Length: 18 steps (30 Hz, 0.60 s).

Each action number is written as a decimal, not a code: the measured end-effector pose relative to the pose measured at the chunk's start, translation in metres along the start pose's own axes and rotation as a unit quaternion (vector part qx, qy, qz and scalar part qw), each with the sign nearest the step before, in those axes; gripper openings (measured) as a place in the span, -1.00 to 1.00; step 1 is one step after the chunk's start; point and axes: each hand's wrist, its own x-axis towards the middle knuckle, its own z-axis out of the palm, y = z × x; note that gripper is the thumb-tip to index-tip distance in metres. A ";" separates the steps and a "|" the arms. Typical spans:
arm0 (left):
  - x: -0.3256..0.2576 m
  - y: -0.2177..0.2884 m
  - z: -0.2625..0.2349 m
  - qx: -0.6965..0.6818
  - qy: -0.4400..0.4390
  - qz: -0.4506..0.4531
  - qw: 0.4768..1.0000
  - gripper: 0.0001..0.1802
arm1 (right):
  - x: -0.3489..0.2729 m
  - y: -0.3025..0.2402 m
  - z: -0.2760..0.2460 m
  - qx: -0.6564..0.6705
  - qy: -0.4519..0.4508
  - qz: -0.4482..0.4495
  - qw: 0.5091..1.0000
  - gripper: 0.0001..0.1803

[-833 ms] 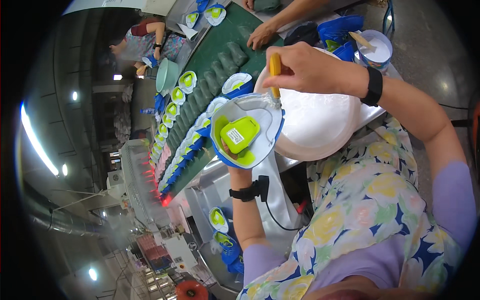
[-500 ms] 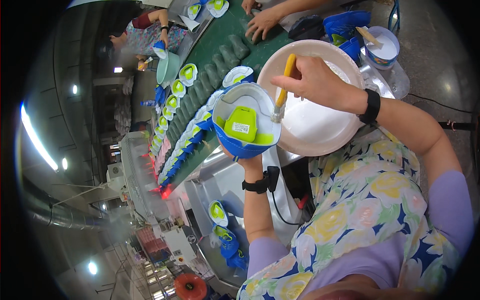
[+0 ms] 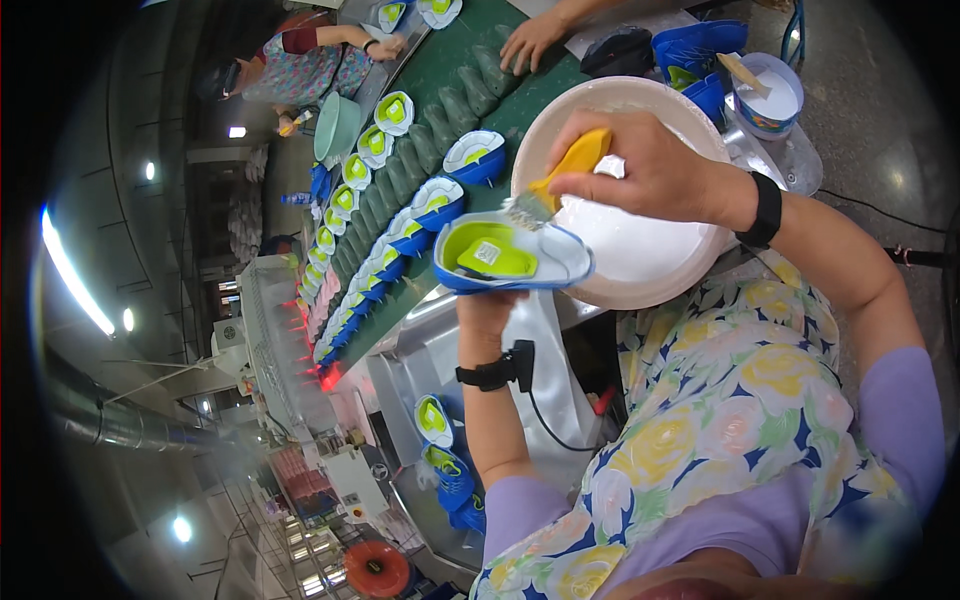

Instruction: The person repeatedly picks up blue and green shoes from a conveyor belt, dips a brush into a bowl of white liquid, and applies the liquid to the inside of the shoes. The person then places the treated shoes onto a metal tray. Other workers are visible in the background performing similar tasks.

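Note:
My left hand (image 3: 487,310) grips a blue shoe upper (image 3: 455,275) from beneath; the shoe hides most of its fingers. The upper lies nearly level, bottom side up, with a white rim and a lime-green middle bearing a small white label. Closed round a yellow-handled brush (image 3: 585,160), my right hand (image 3: 650,165) is above the upper. The bristles meet or hang just over the upper's far white edge; I cannot tell which. Under my right hand stands a pale pink basin (image 3: 530,130) of white liquid.
A green conveyor belt (image 3: 520,110) carries rows of blue uppers (image 3: 475,160) and dark grey shoe-shaped pieces (image 3: 440,125). A co-worker's hand (image 3: 535,40) rests over its far side. A bucket (image 3: 768,95) with a wooden-handled tool stands right. Finished-looking blue shoes (image 3: 455,480) lie lower left.
The shoe upper has tilted from facing me to nearly level, and my left hand has shifted slightly left. My right hand has turned the brush lower and leftward. Pieces on the belt have shifted.

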 end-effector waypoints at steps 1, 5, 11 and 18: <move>0.003 -0.005 0.011 -0.105 0.005 -0.072 0.992 -0.25 | 0.001 0.001 0.002 0.013 -0.006 -0.050 0.999 -0.75; 0.003 -0.040 0.061 -0.282 0.023 -0.095 0.954 -0.28 | 0.008 -0.008 0.020 0.039 -0.082 -0.202 0.975 -0.76; -0.003 -0.049 0.054 -0.239 0.043 -0.071 0.968 -0.29 | 0.015 0.002 0.010 -0.059 -0.099 -0.115 0.987 -0.71; 0.001 -0.034 0.029 -0.046 0.004 0.054 0.997 -0.34 | 0.010 -0.008 -0.027 -0.108 -0.185 0.120 0.969 -0.73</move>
